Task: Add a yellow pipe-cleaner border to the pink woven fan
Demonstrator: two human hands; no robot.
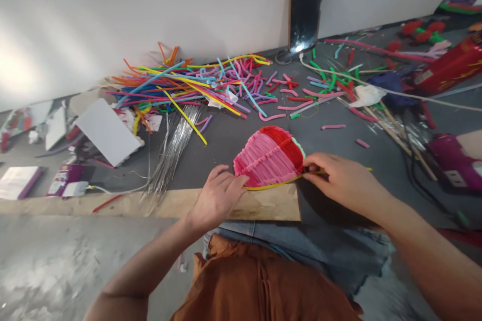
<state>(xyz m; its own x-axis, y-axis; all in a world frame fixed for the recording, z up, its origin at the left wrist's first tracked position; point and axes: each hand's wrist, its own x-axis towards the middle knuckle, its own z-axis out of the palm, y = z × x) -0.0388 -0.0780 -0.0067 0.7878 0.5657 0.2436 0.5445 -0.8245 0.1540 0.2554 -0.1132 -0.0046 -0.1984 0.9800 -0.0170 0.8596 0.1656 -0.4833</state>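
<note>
A rounded, fan-like piece made of pink and red pipe cleaners (269, 160) lies near the table's front edge, with a short pale green strip on its upper right rim. Along its lower edge runs a yellow pipe cleaner (273, 185). My left hand (220, 193) is closed on the narrow left end of the piece, thumb at its lower corner. At the right side, my right hand (339, 178) pinches the yellow pipe cleaner close to the red part, and the yellow tip sticks out beyond the fingers.
Behind lies a heap of coloured pipe cleaners (188, 83) beside a bundle of thin wires (176, 145). A phone (307, 7) leans on the wall, its cable crossing rightward. A white card (109, 133) sits left; a wooden board (274, 205) lines the front edge. Cut pieces lie scattered right.
</note>
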